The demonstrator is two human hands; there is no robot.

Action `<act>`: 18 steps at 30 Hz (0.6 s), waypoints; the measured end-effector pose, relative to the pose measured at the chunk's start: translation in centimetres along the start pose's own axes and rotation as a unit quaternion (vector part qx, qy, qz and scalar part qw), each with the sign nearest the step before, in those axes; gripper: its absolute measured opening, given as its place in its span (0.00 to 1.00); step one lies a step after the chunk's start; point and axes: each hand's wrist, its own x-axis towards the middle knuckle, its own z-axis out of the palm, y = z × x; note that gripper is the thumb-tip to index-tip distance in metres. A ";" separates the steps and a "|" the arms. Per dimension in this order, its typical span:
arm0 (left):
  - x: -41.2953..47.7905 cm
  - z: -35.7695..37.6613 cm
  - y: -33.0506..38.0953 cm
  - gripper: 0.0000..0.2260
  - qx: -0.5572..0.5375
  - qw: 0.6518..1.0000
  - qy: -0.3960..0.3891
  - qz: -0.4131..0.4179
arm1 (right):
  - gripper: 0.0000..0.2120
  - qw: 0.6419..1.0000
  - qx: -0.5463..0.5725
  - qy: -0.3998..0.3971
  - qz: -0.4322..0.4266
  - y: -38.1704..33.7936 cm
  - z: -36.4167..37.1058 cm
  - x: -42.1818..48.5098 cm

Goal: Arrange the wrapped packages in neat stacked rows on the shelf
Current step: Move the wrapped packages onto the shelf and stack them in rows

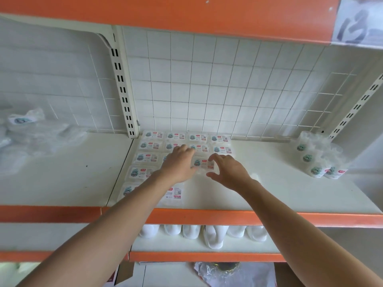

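Flat white wrapped packages with teal and red labels lie in rows on the white shelf (269,195), from the wire back panel toward the front edge. One package (204,163) sits in the third row between my two hands. My left hand (179,164) rests on the rows to its left, fingers spread over the packages. My right hand (228,172) is curled around its right side, thumb near its front edge and fingers at its top. A front package (175,193) is partly hidden by my left forearm.
A loose stack of packages in clear plastic (319,160) stands at the shelf's right end. More wrapped packs (22,125) lie on the neighbouring shelf at left. White containers (213,235) line the shelf below. Orange shelf edges (228,218) run in front and overhead.
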 end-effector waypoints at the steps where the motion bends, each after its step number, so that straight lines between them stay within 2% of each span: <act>1: -0.2 0.1 -0.1 0.18 0.004 1.000 -0.004 -0.005 | 0.20 1.000 -0.004 -0.002 0.001 -0.1 0.4 0.2; 4: -0.5 0.3 -0.5 0.09 0.029 0.999 -0.017 -0.011 | 0.18 0.999 -0.007 0.037 -0.004 -0.2 1.0 0.9; 9: -0.4 1.0 -0.7 0.13 0.053 0.998 -0.032 -0.008 | 0.16 0.996 -0.007 0.070 -0.061 -0.2 1.8 0.9; 12: -0.3 1.3 -0.6 0.12 0.056 0.998 -0.025 -0.007 | 0.13 0.992 0.018 0.093 -0.084 0.0 2.4 1.0; 18: -0.5 1.3 -0.3 0.12 0.055 0.998 -0.008 -0.002 | 0.13 0.989 0.029 0.095 -0.107 -0.1 2.4 1.2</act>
